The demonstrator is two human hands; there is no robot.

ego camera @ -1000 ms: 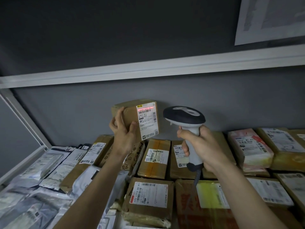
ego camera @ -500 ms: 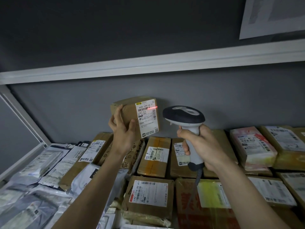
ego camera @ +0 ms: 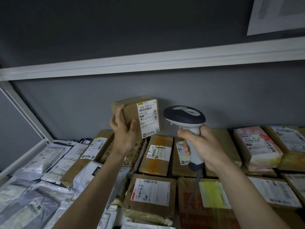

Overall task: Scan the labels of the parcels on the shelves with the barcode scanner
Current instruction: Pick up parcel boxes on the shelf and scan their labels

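At the far left, grey plastic mailer bags [ego camera: 38, 164] lie heaped on the shelf [ego camera: 24, 156], their labels too dim and creased to read, and the pile runs off the frame's left and bottom edges. Next to them, brown cardboard parcels lie flat in rows; one long box [ego camera: 92, 152] is partly covered by the left forearm. The left hand [ego camera: 123, 129] grips a small cardboard parcel [ego camera: 132, 111], raised above the rows and near the grey back wall, fingers curled over its left edge and thumb on its front face. Its white shipping label [ego camera: 148, 119] faces the camera, with "T099" legible; the smaller print is not. Just right of it, apart from the parcel, the right hand [ego camera: 200, 144] is wrapped round the pale handle of a barcode scanner [ego camera: 185, 118], whose dark head points toward the label; the trigger finger seems bent, though the handle hides it. The scanner's cable [ego camera: 197, 179] drops behind the forearm. Further right, a pink-printed parcel [ego camera: 257, 146] and more boxes are cut by the right edge.
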